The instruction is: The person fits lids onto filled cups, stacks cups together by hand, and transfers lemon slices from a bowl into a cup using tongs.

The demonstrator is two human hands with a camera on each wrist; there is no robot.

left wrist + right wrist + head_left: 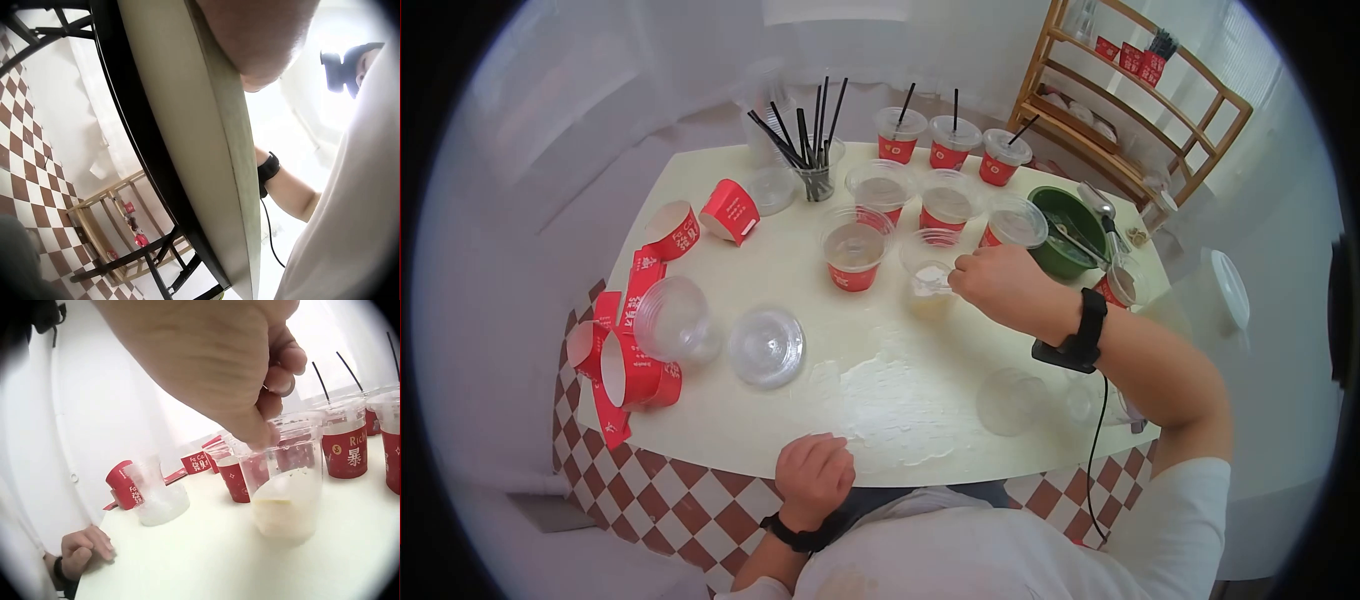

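Note:
My right hand (1012, 288) is at the right side of an unsleeved clear cup (927, 298). In the right wrist view the thumb and fingers of this hand (219, 369) are curled and pinch at the rim of the clear cup (290, 519). Pale liquid and a thin yellowish piece show inside it; whether the fingers also hold something small is hidden. My left hand (813, 480) rests at the table's front edge with loosely bent fingers, holding nothing; it also appears in the right wrist view (84, 550).
Red-sleeved cups, such as one (852, 277) left of the clear cup, stand behind and beside it. Black straws (805, 150) fill a cup farther back. A green bowl (1080, 262) is at right; loose red sleeves (628, 370) and clear lids (767, 347) lie at left.

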